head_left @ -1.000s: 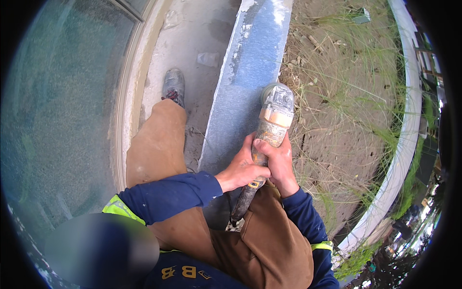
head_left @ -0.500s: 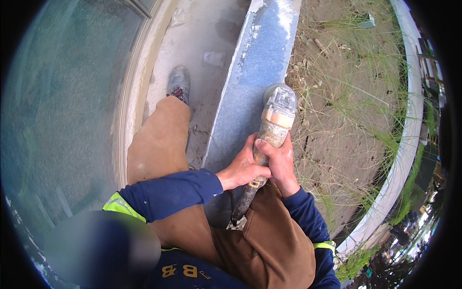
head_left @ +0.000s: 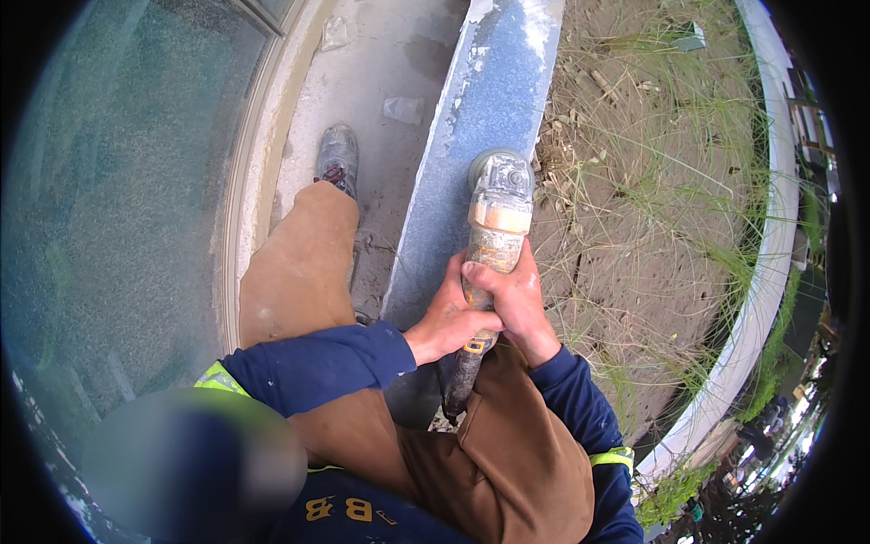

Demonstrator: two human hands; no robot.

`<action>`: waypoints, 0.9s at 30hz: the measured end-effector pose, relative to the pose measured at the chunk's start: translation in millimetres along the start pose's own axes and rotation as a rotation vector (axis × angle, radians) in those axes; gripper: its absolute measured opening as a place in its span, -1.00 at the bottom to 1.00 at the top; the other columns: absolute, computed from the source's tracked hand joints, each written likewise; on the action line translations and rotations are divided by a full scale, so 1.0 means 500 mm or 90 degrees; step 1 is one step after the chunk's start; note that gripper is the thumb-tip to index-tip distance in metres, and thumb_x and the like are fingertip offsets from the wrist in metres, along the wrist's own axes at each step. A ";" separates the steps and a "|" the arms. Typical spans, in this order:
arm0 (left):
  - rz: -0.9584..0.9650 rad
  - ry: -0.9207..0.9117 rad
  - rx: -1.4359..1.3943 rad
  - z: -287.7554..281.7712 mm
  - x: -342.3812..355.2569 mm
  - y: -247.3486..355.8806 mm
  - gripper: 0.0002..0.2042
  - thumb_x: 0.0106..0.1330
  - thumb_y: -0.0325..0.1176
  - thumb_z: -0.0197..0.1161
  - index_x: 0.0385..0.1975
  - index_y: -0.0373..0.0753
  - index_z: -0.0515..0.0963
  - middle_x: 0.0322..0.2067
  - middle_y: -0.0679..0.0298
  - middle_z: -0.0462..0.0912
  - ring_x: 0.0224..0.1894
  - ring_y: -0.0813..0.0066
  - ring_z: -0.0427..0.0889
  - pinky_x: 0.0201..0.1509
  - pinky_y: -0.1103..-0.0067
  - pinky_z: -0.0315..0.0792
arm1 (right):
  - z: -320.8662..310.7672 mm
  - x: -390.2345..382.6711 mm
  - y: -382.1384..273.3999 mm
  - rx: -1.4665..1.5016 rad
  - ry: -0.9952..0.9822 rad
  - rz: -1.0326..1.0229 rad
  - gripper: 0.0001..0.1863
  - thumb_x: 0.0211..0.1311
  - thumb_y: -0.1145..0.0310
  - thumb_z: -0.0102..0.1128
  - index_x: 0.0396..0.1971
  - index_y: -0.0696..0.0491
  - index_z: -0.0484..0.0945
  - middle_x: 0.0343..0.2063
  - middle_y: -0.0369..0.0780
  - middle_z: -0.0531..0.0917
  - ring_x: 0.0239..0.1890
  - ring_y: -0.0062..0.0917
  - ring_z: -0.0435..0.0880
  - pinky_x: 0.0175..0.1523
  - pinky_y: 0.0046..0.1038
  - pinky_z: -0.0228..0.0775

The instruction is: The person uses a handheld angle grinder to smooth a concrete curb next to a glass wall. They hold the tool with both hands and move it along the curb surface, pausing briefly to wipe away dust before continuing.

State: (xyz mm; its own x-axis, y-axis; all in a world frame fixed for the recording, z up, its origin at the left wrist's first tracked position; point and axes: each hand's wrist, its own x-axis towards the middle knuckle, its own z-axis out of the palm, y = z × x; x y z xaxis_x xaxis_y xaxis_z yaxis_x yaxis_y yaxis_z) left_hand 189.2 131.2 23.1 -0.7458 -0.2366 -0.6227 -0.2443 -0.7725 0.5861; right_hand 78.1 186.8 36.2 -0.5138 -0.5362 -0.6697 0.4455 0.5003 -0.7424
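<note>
Both hands grip a dusty angle grinder [head_left: 500,213] with a worn, plaster-smeared body. My left hand [head_left: 450,313] is closed around the handle from the left side. From the right, my right hand [head_left: 515,295] wraps the same body, its thumb across the top. The grinder's head rests over the bluish-grey top of a long, narrow ledge [head_left: 485,100], towards its right edge. The disc beneath the head is mostly hidden. White patches of coating mark the ledge's far end.
A large window [head_left: 136,181] with a pale frame stands at the left. My boot [head_left: 337,154] is on the dusty concrete strip [head_left: 385,59] beside a crumpled plastic piece [head_left: 404,110]. On the right, a soil bed [head_left: 634,245] with thin grass ends at a curved pale kerb [head_left: 778,181].
The grinder has shifted left and slightly away across the ledge, its head moving in from the right edge. Both hands have moved with it and keep their hold.
</note>
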 end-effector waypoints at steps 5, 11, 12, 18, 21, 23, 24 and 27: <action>-0.010 -0.016 0.054 -0.007 0.001 -0.006 0.00 -0.04 -0.67 0.32 0.40 -0.20 -0.18 0.15 0.01 0.31 0.18 0.24 0.46 0.07 0.41 0.53 | 0.002 -0.009 0.006 0.027 0.033 0.001 -0.37 0.01 0.43 0.41 0.07 0.23 0.29 -0.12 -0.08 0.60 -0.12 -0.43 0.63 -0.01 -0.35 0.54; -0.022 -0.013 -0.022 -0.008 -0.008 0.003 0.04 -0.05 -0.70 0.35 0.42 -0.21 -0.20 0.18 0.06 0.27 0.27 0.24 0.36 0.18 0.37 0.50 | 0.004 -0.004 0.011 0.004 0.014 -0.006 -0.37 0.01 0.43 0.42 0.06 0.22 0.29 -0.13 -0.09 0.60 -0.13 -0.43 0.63 -0.01 -0.35 0.54; -0.023 -0.012 -0.016 -0.007 -0.009 0.002 0.03 -0.06 -0.68 0.35 0.41 -0.21 -0.19 0.17 0.04 0.28 0.24 0.24 0.38 0.16 0.38 0.50 | 0.005 -0.007 0.007 0.000 0.015 0.000 -0.37 0.01 0.43 0.42 0.06 0.22 0.29 -0.13 -0.09 0.59 -0.13 -0.43 0.63 -0.01 -0.35 0.54; -0.001 -0.001 0.024 -0.012 -0.008 -0.009 0.02 -0.06 -0.65 0.34 0.41 -0.22 -0.18 0.16 0.01 0.30 0.17 0.24 0.44 0.07 0.40 0.53 | 0.012 -0.016 -0.006 0.012 0.024 0.020 -0.35 0.01 0.43 0.42 0.08 0.22 0.28 -0.12 -0.09 0.59 -0.11 -0.43 0.63 0.00 -0.35 0.54; 0.006 0.010 0.002 -0.013 -0.004 -0.006 0.02 -0.06 -0.63 0.35 0.41 -0.22 -0.19 0.15 0.00 0.31 0.15 0.24 0.46 0.04 0.41 0.53 | 0.013 0.000 -0.007 -0.006 -0.004 0.003 -0.35 0.00 0.45 0.42 0.08 0.22 0.27 -0.12 -0.09 0.59 -0.11 -0.43 0.63 -0.01 -0.35 0.54; -0.003 0.008 -0.029 -0.015 -0.006 0.010 0.02 -0.05 -0.63 0.35 0.41 -0.23 -0.19 0.14 0.00 0.32 0.14 0.24 0.47 0.05 0.41 0.53 | 0.015 0.005 -0.003 0.003 -0.004 -0.004 -0.35 0.00 0.45 0.42 0.07 0.22 0.27 -0.13 -0.09 0.59 -0.11 -0.43 0.63 -0.01 -0.35 0.54; -0.010 -0.003 -0.015 -0.016 -0.004 0.012 0.01 -0.05 -0.64 0.34 0.41 -0.22 -0.19 0.14 0.00 0.32 0.14 0.24 0.47 0.04 0.40 0.53 | 0.015 0.004 -0.001 0.020 0.008 -0.003 -0.36 0.00 0.45 0.42 0.07 0.22 0.28 -0.13 -0.09 0.59 -0.11 -0.43 0.63 -0.01 -0.35 0.54; -0.023 -0.022 0.023 -0.022 0.000 0.020 -0.01 -0.04 -0.67 0.32 0.39 -0.22 -0.16 0.14 0.01 0.31 0.16 0.24 0.46 0.08 0.39 0.53 | 0.017 0.000 -0.003 0.045 0.037 0.002 -0.36 0.00 0.45 0.42 0.07 0.22 0.28 -0.13 -0.10 0.59 -0.10 -0.42 0.62 0.01 -0.34 0.53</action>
State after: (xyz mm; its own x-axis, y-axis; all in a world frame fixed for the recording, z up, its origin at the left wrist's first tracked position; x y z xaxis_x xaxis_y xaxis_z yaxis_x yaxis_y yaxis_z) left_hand 193.4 117.0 23.5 -0.7564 -0.1882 -0.6264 -0.2933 -0.7583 0.5821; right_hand 83.6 180.5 37.1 -0.5532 -0.4939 -0.6708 0.4961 0.4516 -0.7416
